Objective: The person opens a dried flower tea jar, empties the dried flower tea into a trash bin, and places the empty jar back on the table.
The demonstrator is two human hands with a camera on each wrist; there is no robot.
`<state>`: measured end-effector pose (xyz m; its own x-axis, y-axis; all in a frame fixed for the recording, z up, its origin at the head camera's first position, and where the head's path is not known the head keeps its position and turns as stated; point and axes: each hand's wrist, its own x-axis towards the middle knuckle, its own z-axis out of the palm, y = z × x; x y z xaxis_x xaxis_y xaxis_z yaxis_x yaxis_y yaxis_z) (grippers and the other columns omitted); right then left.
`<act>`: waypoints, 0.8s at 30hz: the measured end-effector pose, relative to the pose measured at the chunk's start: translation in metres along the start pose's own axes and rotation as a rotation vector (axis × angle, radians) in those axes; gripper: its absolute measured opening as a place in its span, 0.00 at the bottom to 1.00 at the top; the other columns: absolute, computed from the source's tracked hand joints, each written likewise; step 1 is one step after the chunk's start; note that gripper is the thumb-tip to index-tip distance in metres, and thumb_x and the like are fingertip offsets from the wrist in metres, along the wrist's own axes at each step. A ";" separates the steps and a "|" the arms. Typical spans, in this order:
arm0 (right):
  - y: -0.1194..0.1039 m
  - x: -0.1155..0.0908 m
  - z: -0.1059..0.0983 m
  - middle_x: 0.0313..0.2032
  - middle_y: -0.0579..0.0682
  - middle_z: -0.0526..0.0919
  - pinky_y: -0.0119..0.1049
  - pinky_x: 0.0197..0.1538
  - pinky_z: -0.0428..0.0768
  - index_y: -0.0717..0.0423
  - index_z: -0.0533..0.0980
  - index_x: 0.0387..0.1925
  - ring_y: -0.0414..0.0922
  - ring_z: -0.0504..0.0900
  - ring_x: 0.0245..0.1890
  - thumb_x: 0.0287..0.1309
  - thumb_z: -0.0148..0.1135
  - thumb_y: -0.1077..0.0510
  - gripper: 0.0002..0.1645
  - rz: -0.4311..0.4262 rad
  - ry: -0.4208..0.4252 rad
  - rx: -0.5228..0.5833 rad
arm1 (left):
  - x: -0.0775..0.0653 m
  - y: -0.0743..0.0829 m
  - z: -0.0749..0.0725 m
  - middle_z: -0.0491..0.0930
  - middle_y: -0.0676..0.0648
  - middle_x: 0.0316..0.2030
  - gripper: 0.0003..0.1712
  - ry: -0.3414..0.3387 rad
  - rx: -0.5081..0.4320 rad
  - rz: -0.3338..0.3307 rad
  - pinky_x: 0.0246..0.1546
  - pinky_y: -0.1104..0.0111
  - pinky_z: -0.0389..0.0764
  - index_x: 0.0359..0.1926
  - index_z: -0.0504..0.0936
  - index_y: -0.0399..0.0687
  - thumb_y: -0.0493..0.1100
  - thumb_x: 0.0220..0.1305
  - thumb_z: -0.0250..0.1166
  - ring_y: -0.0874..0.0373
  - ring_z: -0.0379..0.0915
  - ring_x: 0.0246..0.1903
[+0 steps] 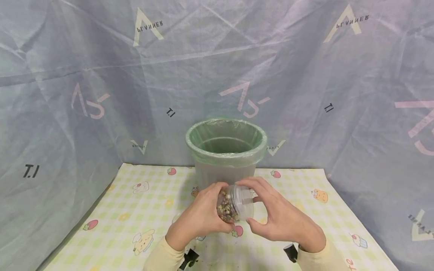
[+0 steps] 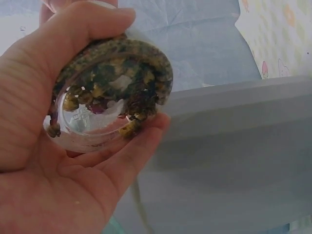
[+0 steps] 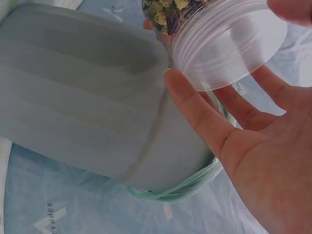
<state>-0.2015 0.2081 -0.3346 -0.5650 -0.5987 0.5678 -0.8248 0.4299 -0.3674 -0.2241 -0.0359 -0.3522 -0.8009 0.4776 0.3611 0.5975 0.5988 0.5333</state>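
A clear plastic jar (image 1: 226,207) of dried flower buds and leaves lies tilted on its side above the table. My left hand (image 1: 200,212) grips its body, thumb on the near side and fingers round the far side. The jar's base and the dried flowers (image 2: 114,87) show in the left wrist view. At the other end is a clear ridged lid (image 3: 229,48). My right hand (image 1: 279,214) holds this lid between thumb and fingertips, its palm standing away from it. The fingertips (image 3: 183,87) lie along the lid's edge in the right wrist view.
Right behind the jar stands a grey bin (image 1: 225,171) with a green plastic liner (image 1: 193,145) folded over its rim. A checked tablecloth (image 1: 112,229) with cartoon prints covers the table. Blue-grey cloth (image 1: 203,82) hangs round the back and sides. Part of a transparent object (image 1: 176,217) shows beside the left wrist.
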 end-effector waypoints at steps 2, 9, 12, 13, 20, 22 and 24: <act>0.000 0.001 -0.001 0.68 0.40 0.67 0.39 0.51 0.85 0.43 0.63 0.74 0.42 0.74 0.63 0.47 0.71 0.65 0.52 0.011 -0.001 0.006 | 0.001 0.000 -0.002 0.78 0.51 0.56 0.53 0.004 0.000 -0.001 0.53 0.60 0.80 0.66 0.71 0.46 0.49 0.36 0.85 0.57 0.76 0.51; 0.000 0.002 -0.003 0.69 0.40 0.67 0.40 0.52 0.85 0.43 0.63 0.74 0.43 0.74 0.63 0.46 0.70 0.66 0.52 0.014 -0.002 0.007 | 0.001 -0.001 -0.009 0.78 0.53 0.56 0.52 0.025 -0.023 0.004 0.53 0.59 0.80 0.66 0.71 0.48 0.49 0.37 0.85 0.57 0.77 0.51; 0.001 0.003 -0.003 0.69 0.40 0.67 0.40 0.52 0.85 0.45 0.63 0.74 0.43 0.74 0.64 0.45 0.70 0.66 0.52 0.004 0.004 0.016 | 0.001 -0.002 -0.010 0.78 0.53 0.55 0.52 0.034 -0.025 0.010 0.53 0.59 0.80 0.65 0.71 0.48 0.48 0.36 0.86 0.57 0.77 0.51; 0.001 0.003 -0.003 0.69 0.40 0.67 0.40 0.52 0.85 0.45 0.63 0.74 0.43 0.74 0.64 0.45 0.70 0.66 0.52 0.004 0.004 0.018 | 0.001 -0.002 -0.010 0.78 0.53 0.55 0.52 0.034 -0.026 0.009 0.53 0.59 0.80 0.65 0.71 0.48 0.48 0.36 0.85 0.57 0.77 0.51; 0.004 0.001 -0.006 0.69 0.42 0.66 0.40 0.54 0.84 0.45 0.61 0.74 0.42 0.72 0.65 0.48 0.69 0.66 0.51 0.054 -0.032 0.011 | 0.000 -0.003 -0.009 0.78 0.52 0.57 0.52 0.031 -0.022 -0.011 0.53 0.57 0.79 0.66 0.71 0.48 0.50 0.38 0.85 0.56 0.76 0.52; 0.005 -0.001 -0.008 0.69 0.42 0.65 0.39 0.54 0.84 0.44 0.60 0.74 0.42 0.71 0.65 0.49 0.69 0.65 0.51 0.069 -0.042 -0.009 | -0.001 -0.003 -0.009 0.78 0.52 0.57 0.53 0.035 -0.022 -0.019 0.55 0.55 0.79 0.67 0.71 0.48 0.50 0.37 0.85 0.56 0.76 0.53; 0.005 -0.003 -0.009 0.70 0.42 0.65 0.40 0.55 0.83 0.45 0.60 0.75 0.42 0.71 0.66 0.49 0.69 0.65 0.51 0.074 -0.048 -0.027 | -0.002 -0.003 -0.010 0.78 0.52 0.57 0.53 0.039 -0.024 -0.024 0.56 0.55 0.78 0.67 0.71 0.48 0.50 0.37 0.85 0.55 0.76 0.54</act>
<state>-0.2041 0.2184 -0.3312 -0.6252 -0.5963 0.5035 -0.7803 0.4918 -0.3864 -0.2247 -0.0446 -0.3468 -0.8162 0.4378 0.3771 0.5774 0.5939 0.5602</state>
